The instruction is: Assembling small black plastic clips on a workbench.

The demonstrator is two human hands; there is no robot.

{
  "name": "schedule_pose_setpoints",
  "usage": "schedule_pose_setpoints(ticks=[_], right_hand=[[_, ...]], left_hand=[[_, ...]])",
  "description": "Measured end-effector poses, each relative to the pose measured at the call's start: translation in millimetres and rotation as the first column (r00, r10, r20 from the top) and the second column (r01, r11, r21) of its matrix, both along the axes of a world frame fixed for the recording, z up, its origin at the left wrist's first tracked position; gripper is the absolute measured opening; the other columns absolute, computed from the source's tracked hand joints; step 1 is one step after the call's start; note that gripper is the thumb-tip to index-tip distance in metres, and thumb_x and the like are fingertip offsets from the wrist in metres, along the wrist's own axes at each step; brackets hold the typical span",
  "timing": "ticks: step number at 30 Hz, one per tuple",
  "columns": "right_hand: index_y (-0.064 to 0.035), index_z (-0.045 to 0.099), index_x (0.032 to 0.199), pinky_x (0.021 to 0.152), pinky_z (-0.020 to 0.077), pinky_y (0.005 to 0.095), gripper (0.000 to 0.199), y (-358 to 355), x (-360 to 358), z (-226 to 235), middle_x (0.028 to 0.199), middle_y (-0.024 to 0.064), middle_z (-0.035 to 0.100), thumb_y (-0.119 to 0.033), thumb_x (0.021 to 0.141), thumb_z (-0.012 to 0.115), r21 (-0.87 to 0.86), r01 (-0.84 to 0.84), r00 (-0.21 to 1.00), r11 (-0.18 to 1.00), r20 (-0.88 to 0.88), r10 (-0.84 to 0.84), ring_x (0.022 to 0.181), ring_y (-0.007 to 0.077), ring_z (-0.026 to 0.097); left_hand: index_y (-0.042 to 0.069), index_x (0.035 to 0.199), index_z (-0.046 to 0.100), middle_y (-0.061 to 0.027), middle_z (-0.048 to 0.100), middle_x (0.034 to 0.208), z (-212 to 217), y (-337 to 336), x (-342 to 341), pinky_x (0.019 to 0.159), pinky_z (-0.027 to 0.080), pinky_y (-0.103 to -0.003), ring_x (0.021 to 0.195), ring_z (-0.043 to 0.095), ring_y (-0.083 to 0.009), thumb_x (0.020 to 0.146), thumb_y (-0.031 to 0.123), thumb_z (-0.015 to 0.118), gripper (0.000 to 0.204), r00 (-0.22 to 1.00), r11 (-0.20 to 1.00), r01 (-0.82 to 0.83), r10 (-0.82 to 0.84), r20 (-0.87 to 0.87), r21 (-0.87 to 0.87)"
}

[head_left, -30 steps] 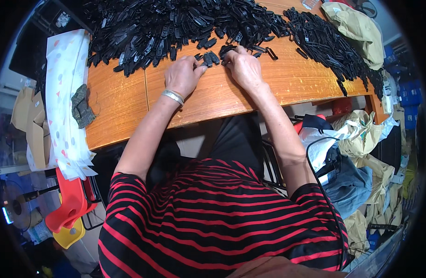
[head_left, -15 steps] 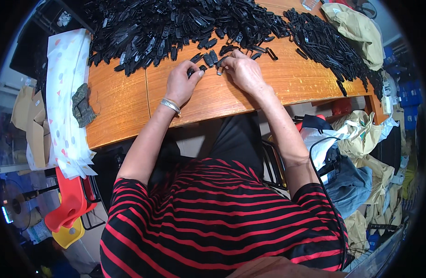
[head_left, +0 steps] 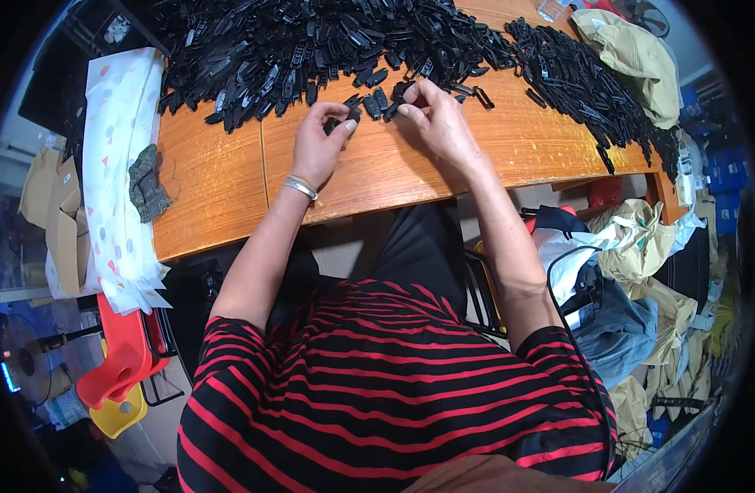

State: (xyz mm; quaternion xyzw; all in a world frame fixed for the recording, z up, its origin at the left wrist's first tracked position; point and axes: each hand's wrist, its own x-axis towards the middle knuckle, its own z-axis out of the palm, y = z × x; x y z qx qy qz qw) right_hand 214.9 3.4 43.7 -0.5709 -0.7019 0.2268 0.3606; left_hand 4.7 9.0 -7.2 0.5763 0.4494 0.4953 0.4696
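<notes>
At the near edge of a heap of small black plastic parts (head_left: 295,57), both my hands work over the wooden table (head_left: 213,181). My left hand (head_left: 320,146), with a silver bracelet at its wrist, is closed, thumb against fingers, on a black plastic part (head_left: 353,113). To its right, my right hand (head_left: 440,123) pinches another dark part (head_left: 400,90) at the heap's edge, its outline partly hidden by the fingers. Between the hands lie a few loose oval black pieces (head_left: 380,99). A thin open black frame (head_left: 482,98) rests just right of my right hand.
A second pile of slim black frames (head_left: 583,90) runs along the table's right side. Dotted white sheeting (head_left: 118,164) hangs over the left edge, with a dark knitted glove-like cloth (head_left: 148,185) on it. Brown bags (head_left: 628,62) stand right; a red chair (head_left: 118,353) is lower left.
My right hand has shifted slightly up, toward the heap. My left hand has tilted a little and moved slightly left, still pinching its part.
</notes>
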Motion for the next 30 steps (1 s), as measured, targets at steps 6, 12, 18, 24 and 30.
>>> schedule_pose_setpoints(ticks=[6, 12, 18, 24, 30], right_hand=[[0.0047, 0.059, 0.107, 0.069, 0.0535, 0.0265, 0.029, -32, -33, -4, 0.088, 0.0079, 0.067, -0.008, 0.084, 0.070, -0.060, -0.013, 0.908, 0.998, -0.419, -0.014, 0.080, 0.0118, 0.063], [0.0051, 0.062, 0.106, 0.066, 0.0535, 0.0252, 0.027, -41, -43, -7, 0.085, 0.0064, 0.067, -0.008, 0.084, 0.070, -0.131, 0.013, 0.861, 0.991, -0.503, -0.078, 0.076, 0.0104, 0.064], [0.0022, 0.066, 0.102, 0.066, 0.0529, 0.0242, 0.022, -40, -44, -13, 0.084, 0.0044, 0.066, -0.008, 0.083, 0.071, 0.005, 0.043, 0.909, 0.999, -0.416, -0.037, 0.073, 0.0087, 0.061], [-0.0002, 0.067, 0.101, 0.063, 0.0519, 0.0243, 0.022, -44, -45, -19, 0.082, 0.0038, 0.065, -0.008, 0.082, 0.072, 0.057, 0.047, 0.935, 0.997, -0.353, -0.024, 0.071, 0.0088, 0.060], [-0.0035, 0.064, 0.103, 0.060, 0.0525, 0.0305, 0.034, -54, -53, -33, 0.088, 0.0119, 0.063, -0.013, 0.073, 0.078, 0.373, 0.033, 0.999, 0.927, -0.016, -0.029, 0.069, 0.0208, 0.064]], left_hand=[[0.002, 0.114, 0.058, 0.0002, 0.061, 0.083, 12, -16, 4, 0.050, 0.041, -0.017, 0.059, 0.053, -0.0035, 0.089, 0.009, 0.064, 0.027, 0.963, 0.967, 0.116, -0.053, 0.265, -0.227], [0.002, 0.114, 0.058, 0.0032, 0.061, 0.078, 19, -23, 7, 0.044, 0.036, -0.015, 0.052, 0.048, -0.0014, 0.089, 0.011, 0.065, 0.027, 0.958, 0.961, 0.122, -0.049, 0.282, -0.248], [0.003, 0.114, 0.060, 0.0028, 0.061, 0.082, 22, -29, 8, 0.044, 0.036, -0.014, 0.052, 0.046, -0.0008, 0.088, 0.011, 0.066, 0.027, 0.955, 0.970, 0.130, -0.067, 0.288, -0.206], [0.003, 0.107, 0.065, 0.0046, 0.057, 0.073, 14, -34, 8, 0.042, 0.032, -0.015, 0.050, 0.044, -0.0006, 0.088, 0.016, 0.067, 0.023, 0.965, 0.982, 0.077, -0.030, 0.262, -0.170], [0.003, 0.113, 0.063, 0.0027, 0.062, 0.081, 19, -48, 17, 0.044, 0.035, -0.014, 0.053, 0.045, -0.0001, 0.095, 0.018, 0.059, 0.023, 0.968, 0.986, 0.089, -0.053, 0.243, -0.139]])
